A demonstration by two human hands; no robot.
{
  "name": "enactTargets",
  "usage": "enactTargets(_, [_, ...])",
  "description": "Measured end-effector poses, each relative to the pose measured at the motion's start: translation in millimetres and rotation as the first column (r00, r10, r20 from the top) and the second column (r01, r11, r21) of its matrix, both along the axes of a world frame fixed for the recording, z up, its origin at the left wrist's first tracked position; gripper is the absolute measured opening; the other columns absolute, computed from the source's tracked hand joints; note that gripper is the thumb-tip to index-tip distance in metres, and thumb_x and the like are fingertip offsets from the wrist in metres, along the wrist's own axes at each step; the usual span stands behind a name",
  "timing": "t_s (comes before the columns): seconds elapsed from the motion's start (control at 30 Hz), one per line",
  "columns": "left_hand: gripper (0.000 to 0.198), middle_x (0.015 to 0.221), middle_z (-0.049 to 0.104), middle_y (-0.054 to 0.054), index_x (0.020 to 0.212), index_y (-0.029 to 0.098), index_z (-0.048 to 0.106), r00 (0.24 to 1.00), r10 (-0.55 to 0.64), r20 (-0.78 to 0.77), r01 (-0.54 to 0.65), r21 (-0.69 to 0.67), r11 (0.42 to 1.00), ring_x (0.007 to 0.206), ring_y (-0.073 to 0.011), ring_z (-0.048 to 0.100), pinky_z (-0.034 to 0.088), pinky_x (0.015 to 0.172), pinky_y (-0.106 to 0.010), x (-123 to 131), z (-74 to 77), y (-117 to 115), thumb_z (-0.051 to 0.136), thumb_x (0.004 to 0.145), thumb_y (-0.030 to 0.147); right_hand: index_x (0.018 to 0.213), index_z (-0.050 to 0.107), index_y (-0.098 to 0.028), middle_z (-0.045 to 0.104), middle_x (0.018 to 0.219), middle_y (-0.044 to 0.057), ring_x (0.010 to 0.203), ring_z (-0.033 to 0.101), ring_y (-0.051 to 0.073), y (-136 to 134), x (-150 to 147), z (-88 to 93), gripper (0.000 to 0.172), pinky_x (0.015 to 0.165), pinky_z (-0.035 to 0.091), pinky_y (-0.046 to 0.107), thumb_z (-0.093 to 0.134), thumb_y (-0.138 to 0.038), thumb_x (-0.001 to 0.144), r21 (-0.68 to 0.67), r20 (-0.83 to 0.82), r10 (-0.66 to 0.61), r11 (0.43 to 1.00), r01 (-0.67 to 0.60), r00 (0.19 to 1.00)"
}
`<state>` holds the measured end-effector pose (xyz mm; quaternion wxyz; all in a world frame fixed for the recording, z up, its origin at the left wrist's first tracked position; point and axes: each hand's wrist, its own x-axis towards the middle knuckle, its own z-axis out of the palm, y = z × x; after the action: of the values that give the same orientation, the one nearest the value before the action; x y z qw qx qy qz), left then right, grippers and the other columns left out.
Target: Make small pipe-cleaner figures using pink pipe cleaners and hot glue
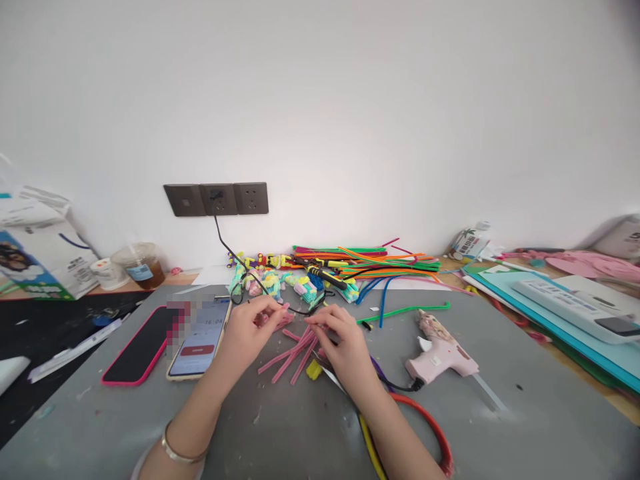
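My left hand is closed in a pinch, with the tip of a short pink pipe cleaner showing at its fingertips. Facing it, a small gap away, my right hand has thumb and fingers pressed together; what they hold, if anything, is too small to make out. Below and between both hands lie several cut pink pipe cleaner pieces, fanned out on the grey mat. A yellow fuzzy piece sits beside a thin metal blade, partly hidden by my right hand.
A pink glue gun lies at right with its glue stick sticking out. Two phones rest at left. Behind are pastel fuzzy figures, black-and-yellow pliers and bundled pipe cleaners. A black cord hangs from the socket.
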<state>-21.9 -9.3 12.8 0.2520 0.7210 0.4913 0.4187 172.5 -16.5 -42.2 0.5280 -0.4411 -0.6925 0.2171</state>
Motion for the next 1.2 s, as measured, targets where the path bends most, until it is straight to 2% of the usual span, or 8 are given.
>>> enactTargets(0.1, [0.023,0.069,0.070,-0.001,0.074,0.018,0.072,0.997,0.034,0.063,-0.030,-0.063,0.998,0.062,-0.0150,0.059,0.043,0.057,-0.021,-5.0,2.2,5.0,0.064,0.086,0.036,0.084,0.075,-0.028,0.070,0.092,0.005,0.093,0.061,0.027,-0.4,-3.6,-4.0,0.022,0.097,0.035,0.050,0.063,-0.011,0.086,0.034,0.245,-0.056,0.998,0.049,0.968])
enactTargets(0.17, [0.023,0.073,0.073,-0.002,0.076,0.018,0.073,0.993,0.038,0.112,-0.028,-0.087,0.996,0.068,-0.0175,0.065,0.048,0.062,-0.022,-5.9,0.4,8.2,0.064,0.084,0.038,0.083,0.076,-0.028,0.071,0.096,0.005,0.096,0.061,0.027,-0.6,-4.4,-4.6,0.023,0.099,0.032,0.052,0.063,-0.010,0.087,0.001,0.321,-0.028,1.000,0.029,0.947])
enactTargets(0.4, [0.020,0.085,0.080,-0.005,0.087,0.020,0.079,0.988,0.049,0.146,-0.033,-0.112,0.993,0.077,-0.0215,0.072,0.054,0.069,-0.027,-8.5,-14.9,15.0,0.068,0.081,0.035,0.081,0.077,-0.029,0.075,0.097,0.004,0.099,0.063,0.028,7.6,3.9,-3.9,0.013,0.100,0.028,0.054,0.067,-0.027,0.089,-0.191,0.369,0.088,0.981,-0.017,0.925])
enactTargets(0.6, [0.023,0.092,0.080,-0.007,0.091,0.019,0.076,0.989,0.027,0.146,-0.011,-0.109,0.994,0.084,-0.0228,0.074,0.057,0.074,-0.029,-8.2,-23.2,16.0,0.072,0.079,0.038,0.077,0.075,-0.027,0.074,0.093,0.002,0.097,0.062,0.026,11.0,8.3,0.2,0.017,0.089,0.029,0.045,0.066,-0.016,0.086,-0.206,0.373,0.021,0.977,0.061,0.928])
enactTargets(0.87, [0.020,0.081,0.076,-0.004,0.080,0.019,0.072,0.998,0.060,0.035,-0.059,-0.037,0.998,0.071,-0.0179,0.068,0.050,0.063,-0.025,-8.0,-18.9,17.0,0.066,0.084,0.038,0.086,0.066,-0.024,0.073,0.090,0.002,0.087,0.061,0.024,7.4,11.5,3.3,0.016,0.083,0.029,0.040,0.053,-0.019,0.091,-0.003,0.192,-0.180,0.983,0.184,0.965])
enactTargets(1.03, [0.019,0.086,0.076,-0.005,0.083,0.018,0.072,0.988,0.032,0.154,-0.011,-0.135,0.991,0.078,-0.0196,0.070,0.052,0.069,-0.026,-9.0,-20.7,18.1,0.068,0.081,0.037,0.091,0.072,-0.026,0.073,0.090,0.004,0.091,0.061,0.026,3.3,13.7,11.1,0.021,0.084,0.035,0.041,0.051,-0.025,0.094,0.112,-0.001,-0.275,0.955,0.273,0.961])
enactTargets(1.13, [0.021,0.087,0.076,-0.006,0.087,0.018,0.072,0.975,0.042,0.217,0.000,-0.192,0.981,0.077,-0.0204,0.071,0.053,0.065,-0.026,-8.4,-20.3,17.7,0.069,0.080,0.037,0.098,0.074,-0.024,0.073,0.098,0.007,0.091,0.063,0.026,3.4,17.1,13.9,0.021,0.082,0.044,0.040,0.056,-0.032,0.092,0.015,-0.240,-0.253,0.964,0.264,0.937])
enactTargets(1.2, [0.022,0.087,0.076,-0.007,0.088,0.018,0.072,0.969,-0.007,0.245,0.068,-0.240,0.968,0.077,-0.0204,0.071,0.053,0.063,-0.026,-5.6,-19.0,15.8,0.070,0.080,0.038,0.098,0.074,-0.022,0.074,0.095,0.007,0.079,0.064,0.023,4.6,19.0,13.1,0.021,0.074,0.048,0.037,0.063,-0.037,0.087,-0.116,-0.391,-0.237,0.971,0.208,0.890])
